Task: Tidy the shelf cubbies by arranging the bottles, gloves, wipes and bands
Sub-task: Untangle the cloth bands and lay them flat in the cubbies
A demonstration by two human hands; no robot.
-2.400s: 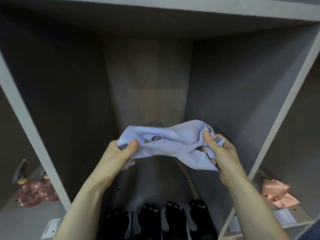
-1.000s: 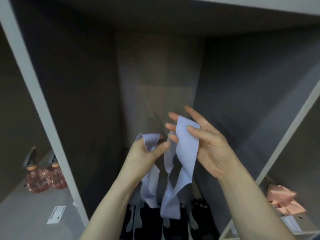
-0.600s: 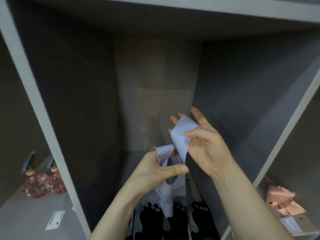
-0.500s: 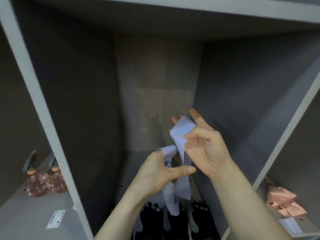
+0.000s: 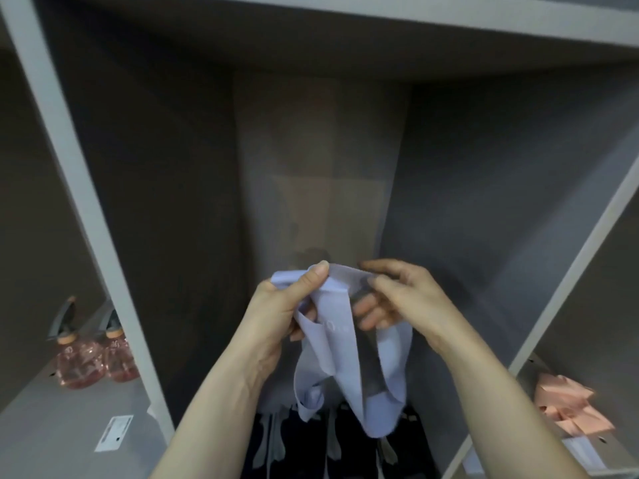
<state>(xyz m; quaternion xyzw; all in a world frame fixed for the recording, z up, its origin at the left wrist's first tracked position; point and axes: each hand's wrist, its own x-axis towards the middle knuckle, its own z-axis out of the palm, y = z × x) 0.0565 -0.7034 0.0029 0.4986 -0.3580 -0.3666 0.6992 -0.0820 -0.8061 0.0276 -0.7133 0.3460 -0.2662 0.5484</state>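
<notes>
A pale lavender band (image 5: 345, 361) hangs in loops in front of the middle cubby. My left hand (image 5: 276, 316) pinches its top edge between thumb and fingers. My right hand (image 5: 397, 299) grips the same top edge just to the right, fingers curled over it. Both hands are close together at mid-height. Black gloves (image 5: 349, 444) lie in a row on the floor of the middle cubby, below the hanging band and partly hidden by it.
Two pink spray bottles (image 5: 93, 354) stand in the left cubby, with a white label (image 5: 114, 432) on its floor. Crumpled peach bands (image 5: 567, 406) lie in the right cubby. Grey dividers (image 5: 86, 209) wall the middle cubby on both sides.
The band was stretched wide between both hands, then gathered. My right hand has dropped and come level with my left, and the band now hangs lower in long loops.
</notes>
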